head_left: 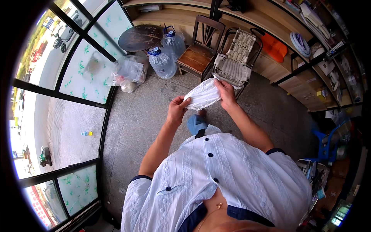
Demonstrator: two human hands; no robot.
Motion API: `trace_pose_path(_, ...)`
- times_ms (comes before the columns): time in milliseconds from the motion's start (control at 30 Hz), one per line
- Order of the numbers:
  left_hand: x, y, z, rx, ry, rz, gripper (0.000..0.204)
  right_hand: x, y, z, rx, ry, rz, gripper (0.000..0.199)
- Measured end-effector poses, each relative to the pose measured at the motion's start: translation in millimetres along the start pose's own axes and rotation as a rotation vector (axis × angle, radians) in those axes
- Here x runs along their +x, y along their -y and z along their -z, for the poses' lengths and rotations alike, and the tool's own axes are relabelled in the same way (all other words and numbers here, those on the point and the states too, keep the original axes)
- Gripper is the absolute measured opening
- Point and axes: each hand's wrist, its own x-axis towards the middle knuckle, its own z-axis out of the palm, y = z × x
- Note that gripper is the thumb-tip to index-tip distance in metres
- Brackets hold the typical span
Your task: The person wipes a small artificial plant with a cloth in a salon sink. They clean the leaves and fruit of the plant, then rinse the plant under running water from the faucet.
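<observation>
Stretched between my two hands is a piece of thin white cloth (202,94) with a puckered surface and gathered edges; I cannot tell what kind of article it is. My left hand (179,109) pinches its left end between thumb and fingers. On the opposite end, my right hand (226,93) has its fingers closed over the upper corner. The cloth hangs in the air in front of my body, above the grey floor, and the woven chair (234,63) lies just beyond my right hand.
Large clear water bottles (164,65) stand beside a wooden chair (197,58), a dark round tabletop (140,38) and filled plastic bags (130,72). Wooden shelves (270,23) line the far and right sides. Black-framed glass panels (58,92) run along the left. A blue plastic stool (326,144) sits at right.
</observation>
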Motion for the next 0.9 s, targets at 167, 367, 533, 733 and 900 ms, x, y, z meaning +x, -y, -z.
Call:
trace_pose_path(167,126.3,-58.3,-19.6,0.153,-0.033,0.048,0.015,123.5,40.5,1.4,0.032,-0.072,-0.043,0.016)
trace_pose_path(367,262.2,-114.2,-4.1,0.253,-0.180,-0.039,0.027,216.0,97.4,19.5,0.024,-0.142,-0.014,0.012)
trace_pose_path(533,429.2,-187.5,32.7,0.702,-0.312,-0.379,0.041,259.2,108.5,36.4,-0.005,-0.118,0.034,0.017)
trace_pose_path(733,641.8,-321.6,22.7,1.264,-0.481,-0.662,0.064,268.2,84.3,73.7,0.010,-0.394,0.004,0.020)
trace_pose_path(900,800.8,-396.8,10.6,1.423,-0.556,-0.578,0.075,274.5,59.1,28.9,0.135,-0.751,-0.109,0.019)
